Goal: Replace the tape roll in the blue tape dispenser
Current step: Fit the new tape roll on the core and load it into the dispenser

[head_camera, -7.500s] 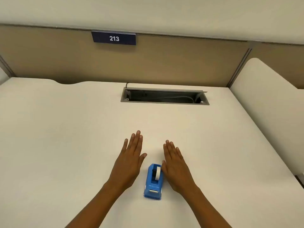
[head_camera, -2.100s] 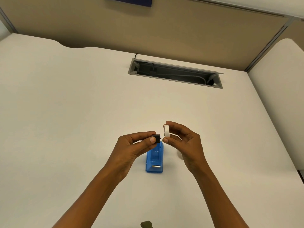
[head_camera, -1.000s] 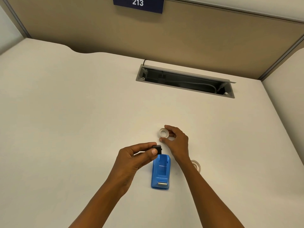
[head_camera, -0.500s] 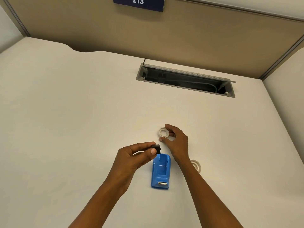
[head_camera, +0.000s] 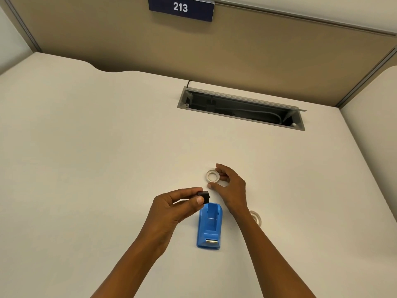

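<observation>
The blue tape dispenser (head_camera: 208, 230) stands on the white desk (head_camera: 107, 168) with its cradle empty and its cutter toward me. My left hand (head_camera: 171, 209) pinches the small black spool core (head_camera: 204, 196) just above the dispenser's far end. A whitish tape roll (head_camera: 212, 176) lies flat on the desk beyond the dispenser. My right hand (head_camera: 231, 188) curls beside this roll's right edge, fingers apart, index tip at its rim and thumb just short of it. A second tape roll (head_camera: 256, 218) lies right of the dispenser, partly hidden by my right forearm.
A grey open cable tray (head_camera: 240, 108) is set into the desk at the back. A tan partition wall with a blue "213" sign (head_camera: 180, 7) rises behind it. Another desk surface (head_camera: 378, 125) adjoins on the right.
Earlier the dispenser held a roll; the core and roll came apart in my hands. The right hand carried the roll to the desk beyond the dispenser, where it has stayed for the last second.
</observation>
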A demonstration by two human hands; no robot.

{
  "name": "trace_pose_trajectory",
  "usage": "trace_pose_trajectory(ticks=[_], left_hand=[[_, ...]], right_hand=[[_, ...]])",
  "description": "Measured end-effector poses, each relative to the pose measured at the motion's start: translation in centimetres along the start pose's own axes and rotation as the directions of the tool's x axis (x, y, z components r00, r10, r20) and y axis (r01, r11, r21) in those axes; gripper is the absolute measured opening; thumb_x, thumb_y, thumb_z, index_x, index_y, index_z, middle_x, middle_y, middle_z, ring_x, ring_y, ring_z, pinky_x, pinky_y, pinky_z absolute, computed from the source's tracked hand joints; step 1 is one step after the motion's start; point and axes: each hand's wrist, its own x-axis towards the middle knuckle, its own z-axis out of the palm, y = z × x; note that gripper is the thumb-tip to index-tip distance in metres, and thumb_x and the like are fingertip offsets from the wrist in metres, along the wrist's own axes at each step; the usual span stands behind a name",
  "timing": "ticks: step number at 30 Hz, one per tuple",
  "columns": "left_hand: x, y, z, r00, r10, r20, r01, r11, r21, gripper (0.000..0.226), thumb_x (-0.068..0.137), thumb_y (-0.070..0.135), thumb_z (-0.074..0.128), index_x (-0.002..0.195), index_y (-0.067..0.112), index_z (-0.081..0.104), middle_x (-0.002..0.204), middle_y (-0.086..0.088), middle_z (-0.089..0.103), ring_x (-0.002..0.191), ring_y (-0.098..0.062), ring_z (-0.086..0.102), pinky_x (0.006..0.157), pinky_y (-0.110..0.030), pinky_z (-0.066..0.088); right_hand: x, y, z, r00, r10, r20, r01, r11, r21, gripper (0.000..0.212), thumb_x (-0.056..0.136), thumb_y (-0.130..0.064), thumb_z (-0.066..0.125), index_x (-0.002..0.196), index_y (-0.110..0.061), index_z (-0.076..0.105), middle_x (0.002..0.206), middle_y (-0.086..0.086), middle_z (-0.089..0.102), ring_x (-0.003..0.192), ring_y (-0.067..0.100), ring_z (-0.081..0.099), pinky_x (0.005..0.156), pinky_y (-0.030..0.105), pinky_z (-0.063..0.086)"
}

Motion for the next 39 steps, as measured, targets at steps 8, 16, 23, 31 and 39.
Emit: trace_pose_trajectory(ticks=[8, 16, 23, 31, 39], left_hand=[[-0.2, -0.2, 0.4, 0.999, 0.009, 0.041, -0.009, 1.000, 0.001, 0.039, 0.055, 0.041, 0.076, 0.092, 0.030, 0.074, 0.094, 0.006, 0.076, 0.093, -0.010, 0.069, 0.072, -0.014, 0.053], [-0.8, -0.6, 0.9, 0.996, 0.000, 0.090, 0.000, 1.000, -0.005, 0.035, 0.058, 0.036, 0.075, 0.093, 0.029, 0.074, 0.094, 0.004, 0.076, 0.092, -0.013, 0.070, 0.069, -0.014, 0.053], [-1.2, -0.5, 0.8, 0.996, 0.007, 0.094, -0.006, 1.000, -0.010, 0.034, 0.060, 0.035, 0.075, 0.093, 0.028, 0.074, 0.094, 0.003, 0.076, 0.092, -0.013, 0.070, 0.069, -0.014, 0.053], [-1.6, -0.5, 0.8, 0.995, 0.013, 0.096, -0.010, 1.000, -0.025, 0.034, 0.061, 0.031, 0.075, 0.094, 0.025, 0.074, 0.095, 0.002, 0.076, 0.092, -0.014, 0.070, 0.071, -0.016, 0.054], [-1.9, -0.3, 1.4, 0.993, 0.033, 0.116, -0.034, 0.999, 0.006, 0.040, 0.057, 0.038, 0.077, 0.095, 0.027, 0.073, 0.096, 0.003, 0.075, 0.094, -0.015, 0.070, 0.073, -0.019, 0.055]], right_hand=[[-3.1, 0.3, -6.2, 0.995, 0.040, -0.097, -0.043, 0.999, -0.029, 0.044, 0.073, -0.024, 0.079, 0.115, -0.020, 0.064, 0.110, -0.006, 0.064, 0.096, 0.008, 0.060, 0.075, 0.007, 0.045], [-8.9, 2.7, -8.3, 0.981, 0.105, -0.162, -0.147, 0.952, -0.268, 0.040, 0.072, -0.026, 0.080, 0.108, -0.018, 0.065, 0.106, 0.003, 0.061, 0.099, 0.024, 0.058, 0.086, 0.035, 0.050], [-9.5, 2.8, -6.8, 0.975, 0.143, -0.170, -0.199, 0.901, -0.385, 0.051, 0.073, -0.038, 0.077, 0.117, -0.018, 0.059, 0.114, 0.002, 0.050, 0.108, 0.022, 0.050, 0.083, 0.026, 0.042], [-10.1, 1.7, -7.6, 0.990, 0.121, -0.078, -0.132, 0.980, -0.151, 0.040, 0.076, -0.017, 0.076, 0.114, -0.021, 0.062, 0.116, 0.000, 0.061, 0.104, 0.019, 0.058, 0.088, 0.030, 0.050], [-10.8, -3.1, -8.3, 0.989, 0.019, 0.147, -0.080, 0.903, 0.422, 0.047, 0.078, -0.003, 0.072, 0.118, -0.026, 0.062, 0.117, -0.006, 0.069, 0.108, 0.013, 0.064, 0.079, 0.021, 0.054]])
